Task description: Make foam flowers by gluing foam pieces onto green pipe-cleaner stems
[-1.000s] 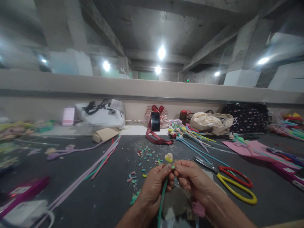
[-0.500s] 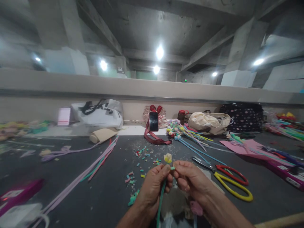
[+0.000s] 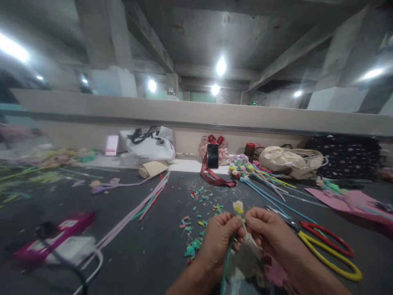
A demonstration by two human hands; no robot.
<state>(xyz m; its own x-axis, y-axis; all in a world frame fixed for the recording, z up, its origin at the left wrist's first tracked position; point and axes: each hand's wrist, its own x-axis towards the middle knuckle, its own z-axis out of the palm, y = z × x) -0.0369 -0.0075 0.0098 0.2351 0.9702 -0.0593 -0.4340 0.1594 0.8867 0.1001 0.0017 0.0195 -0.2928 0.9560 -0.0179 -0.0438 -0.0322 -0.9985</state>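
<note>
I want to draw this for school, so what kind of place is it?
It looks like a craft workshop, maybe in a basement. You can see coloured scraps and scissors on a dark table, and a bare concrete ceiling overhead.

My left hand (image 3: 221, 235) pinches green stem (image 3: 226, 262), cream-and-yellow flower (image 3: 238, 207) above; my right hand (image 3: 265, 229) grips pale-green bit (image 3: 244, 221); scissors (image 3: 302, 235) alongside.

Overhead lights (image 3: 221, 66) glare with halos beneath a dim ceiling (image 3: 199, 35); the dark surface (image 3: 138, 254) blurs toward its left edge, stretched by wide-angle distortion.
</note>
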